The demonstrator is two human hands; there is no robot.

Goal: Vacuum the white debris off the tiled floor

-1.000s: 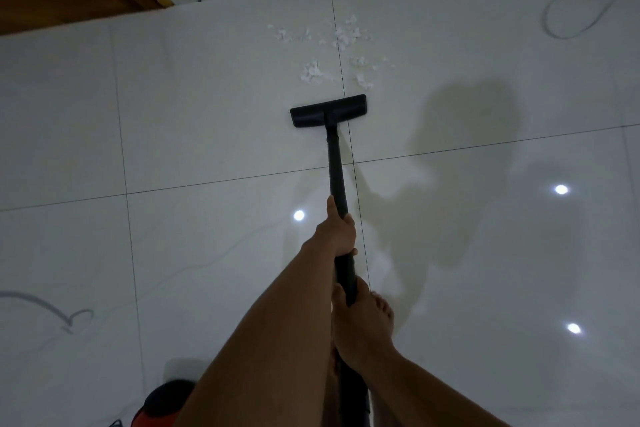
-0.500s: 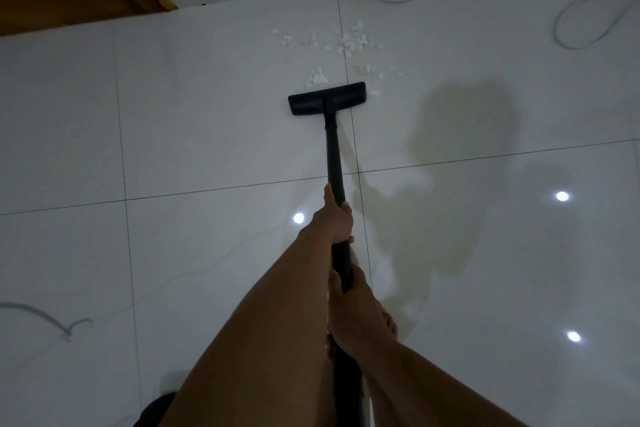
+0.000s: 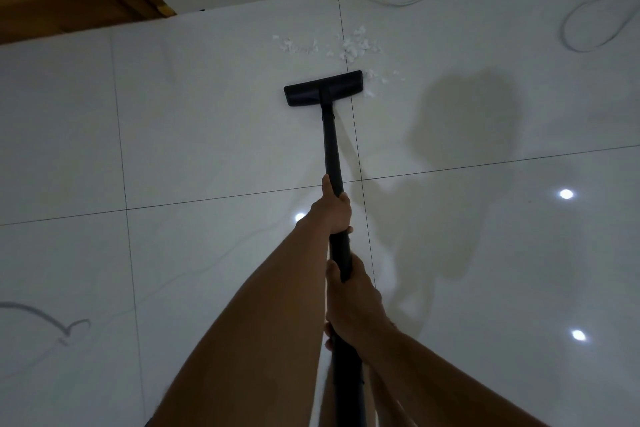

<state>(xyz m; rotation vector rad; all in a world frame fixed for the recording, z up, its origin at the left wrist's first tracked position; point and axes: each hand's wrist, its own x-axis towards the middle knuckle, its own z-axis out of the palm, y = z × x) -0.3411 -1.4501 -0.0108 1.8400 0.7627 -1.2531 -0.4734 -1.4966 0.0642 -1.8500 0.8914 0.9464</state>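
Left hand [image 3: 334, 210]: wrapped tight around black wand [image 3: 331, 146], forward grip.
Right hand [image 3: 353, 302]: closed on wand, nearer body.
Floor head [image 3: 323, 88]: flat on tiled floor [image 3: 207, 135].
White debris [image 3: 356, 45]: scattered at 12 and 1 o'clock of head, nearest bits just beside its right end.
Cord [image 3: 581, 28]: looped, 2 o'clock, well apart.

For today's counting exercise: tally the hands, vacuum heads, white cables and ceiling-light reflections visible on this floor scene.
Hands: 2, left hand, right hand
Vacuum head: 1
White cable: 1
Light reflections: 4
Total: 8

Dim, ceiling-light glare on glossy floor [image 3: 207, 135], soft shadow, wide-angle bending
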